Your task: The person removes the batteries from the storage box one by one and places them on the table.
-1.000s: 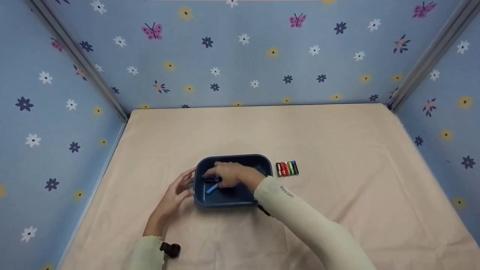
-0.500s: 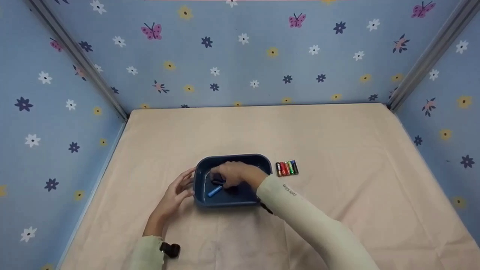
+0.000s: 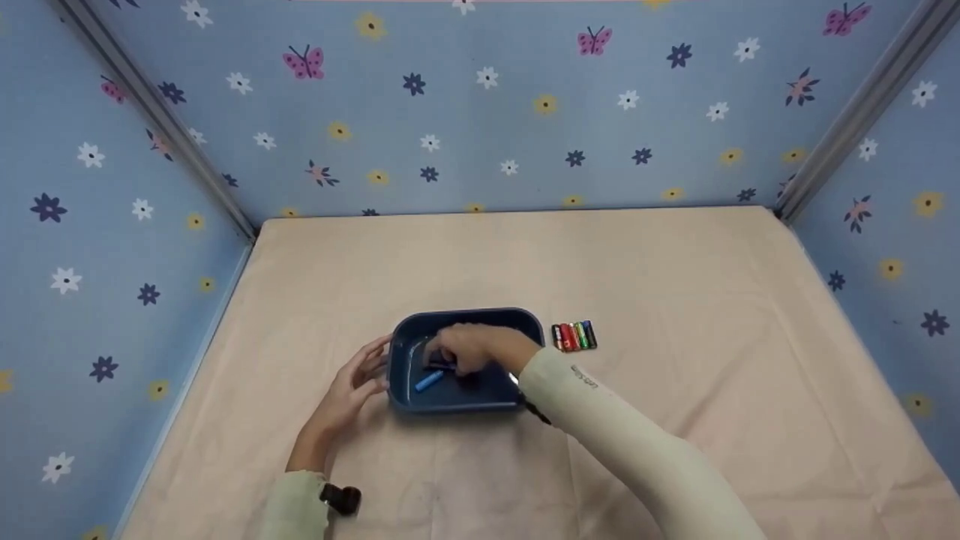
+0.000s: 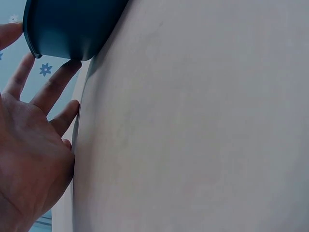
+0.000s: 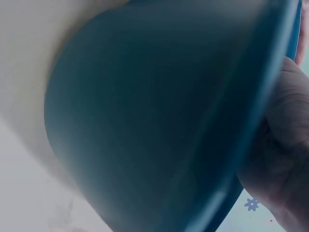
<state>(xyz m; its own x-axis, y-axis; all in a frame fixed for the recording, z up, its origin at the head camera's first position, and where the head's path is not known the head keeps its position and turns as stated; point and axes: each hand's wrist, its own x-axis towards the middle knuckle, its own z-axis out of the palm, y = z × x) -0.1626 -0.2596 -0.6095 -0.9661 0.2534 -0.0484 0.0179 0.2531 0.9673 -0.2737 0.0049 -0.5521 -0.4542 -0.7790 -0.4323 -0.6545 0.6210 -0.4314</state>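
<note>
A dark blue rectangular tub (image 3: pixel 465 407) stands on the cloth-covered table. My left hand (image 3: pixel 352 390) has its fingers spread against the tub's left end; in the left wrist view fingertips touch its wall. My right hand (image 3: pixel 469 349) reaches down inside the tub. Its fingers bend over a dark object (image 3: pixel 439 363), partly hidden by them, and whether they pinch it cannot be told. Just in front of that lies a blue battery (image 3: pixel 429 382) on the tub's floor. The tub's wall (image 5: pixel 135 111) covers the right fingertips in the right wrist view.
Several batteries (image 3: pixel 574 336), red, green and dark, lie side by side just right of the tub. Beige cloth (image 3: pixel 675 285) covers the table. Patterned blue walls (image 3: pixel 480 112) enclose its back and sides.
My right hand has shifted slightly right within the tub, and the dark object moved right with it. The blue battery has also moved a little rightward. My left hand stays put.
</note>
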